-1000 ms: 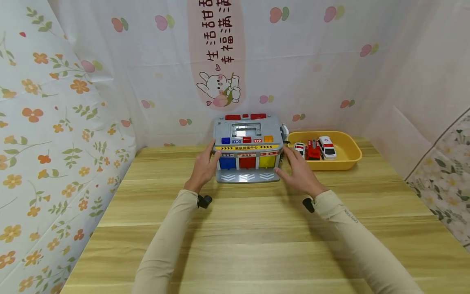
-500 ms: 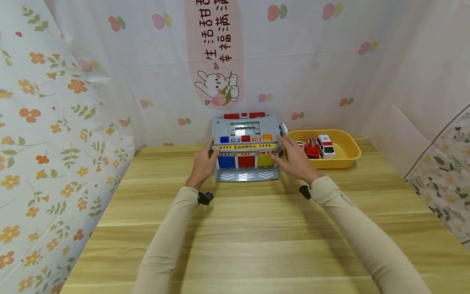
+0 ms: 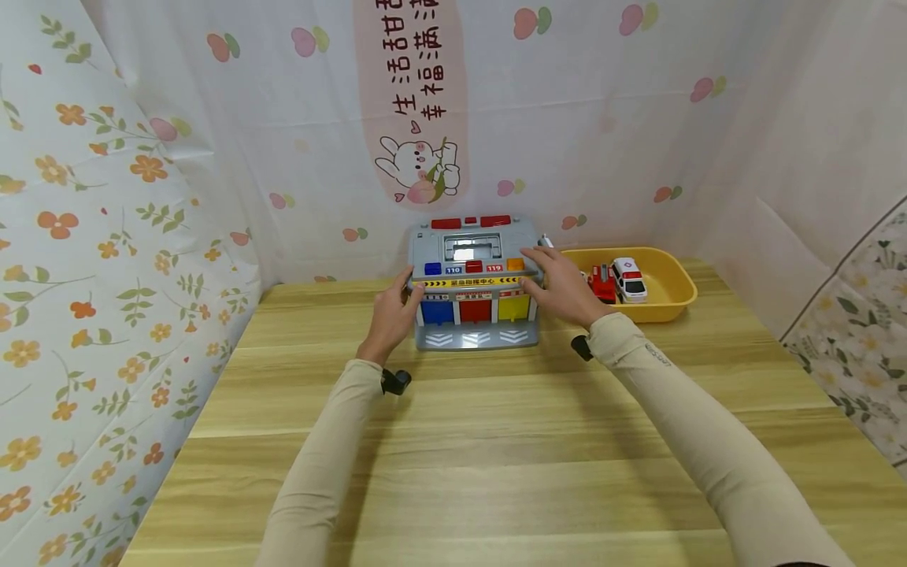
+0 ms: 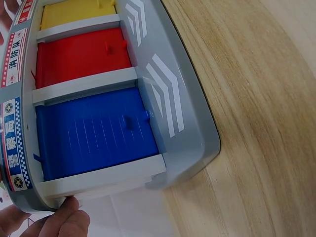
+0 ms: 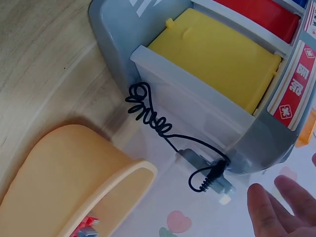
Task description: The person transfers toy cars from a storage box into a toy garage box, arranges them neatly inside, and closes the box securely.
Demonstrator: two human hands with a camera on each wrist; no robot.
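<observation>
A grey toy garage stands against the back wall, with its blue door, red door and yellow door all down. My left hand grips its left end, thumb toward the front, with fingertips tucked under the roof's edge in the left wrist view. My right hand hovers at the roof's right front corner, fingers extended over the orange button. Beside the yellow door, a black coiled cord runs to a small grey piece on the garage's side.
A yellow bin sits right of the garage, holding a white toy ambulance and a red toy fire truck. My right forearm partly covers the bin's near left corner. Patterned cloth hangs behind the wooden table.
My right hand has risen from the garage's right side and moved left and up over the roof's front corner. The left hand has stayed at the left end.
</observation>
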